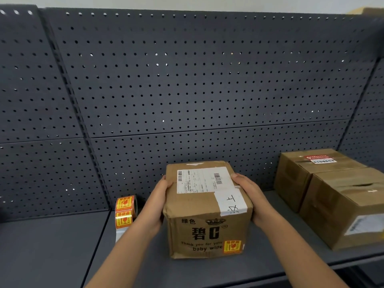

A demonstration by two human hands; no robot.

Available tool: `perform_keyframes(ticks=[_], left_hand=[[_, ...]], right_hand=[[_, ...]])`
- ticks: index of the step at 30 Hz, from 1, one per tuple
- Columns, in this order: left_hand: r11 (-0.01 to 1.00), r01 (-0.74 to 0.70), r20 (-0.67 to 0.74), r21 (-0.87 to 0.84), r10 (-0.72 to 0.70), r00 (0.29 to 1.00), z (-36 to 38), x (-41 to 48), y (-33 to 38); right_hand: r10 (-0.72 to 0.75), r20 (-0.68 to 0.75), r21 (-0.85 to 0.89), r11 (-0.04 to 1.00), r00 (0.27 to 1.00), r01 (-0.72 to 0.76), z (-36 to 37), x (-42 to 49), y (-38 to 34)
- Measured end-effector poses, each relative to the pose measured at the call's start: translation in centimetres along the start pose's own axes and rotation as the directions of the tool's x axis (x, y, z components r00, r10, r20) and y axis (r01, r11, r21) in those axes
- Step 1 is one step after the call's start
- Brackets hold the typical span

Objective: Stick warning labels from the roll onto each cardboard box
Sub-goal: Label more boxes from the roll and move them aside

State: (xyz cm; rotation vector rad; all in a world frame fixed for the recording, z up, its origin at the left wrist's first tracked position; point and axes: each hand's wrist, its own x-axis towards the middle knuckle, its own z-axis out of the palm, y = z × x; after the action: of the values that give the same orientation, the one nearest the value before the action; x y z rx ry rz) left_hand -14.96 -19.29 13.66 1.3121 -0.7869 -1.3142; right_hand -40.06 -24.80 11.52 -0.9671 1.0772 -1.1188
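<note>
Both hands are on the cardboard box (207, 225): left hand (160, 196) and right hand (249, 194) grip opposite sides, fingers curled over its top edges, as it sits on the shelf (62, 246). It looks light, stiff but creased, so a side grip suits. The label roll (125, 210) stands just left.

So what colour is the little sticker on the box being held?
The sticker on the box is yellow with red print; the head view shows it best.
</note>
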Motion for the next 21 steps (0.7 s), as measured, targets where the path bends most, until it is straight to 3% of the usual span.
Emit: perform_keyframes(ticks=[5, 10, 21], left_hand=[[0.995, 0.028, -0.027, -0.1, -0.031, 0.999, 0.1, -0.2, -1.3], [0.974, 0.047, -0.019, -0.224, -0.053, 0.998, 0.9, -0.7, -1.2], [0.969, 0.057, -0.016, -0.239, -0.063, 0.998, 0.1, -2.1, -0.3]], right_hand=[[0.092, 0.096, 0.119, 0.987, 0.991, -0.103, 0.7, -0.7, 0.2], [0.117, 0.06, 0.172, 0.977, 0.991, -0.125, 1.3, -1.0, 0.0], [0.096, 0.0, 0.146, 0.985, 0.995, -0.094, 2.5, -2.3, -0.2]])
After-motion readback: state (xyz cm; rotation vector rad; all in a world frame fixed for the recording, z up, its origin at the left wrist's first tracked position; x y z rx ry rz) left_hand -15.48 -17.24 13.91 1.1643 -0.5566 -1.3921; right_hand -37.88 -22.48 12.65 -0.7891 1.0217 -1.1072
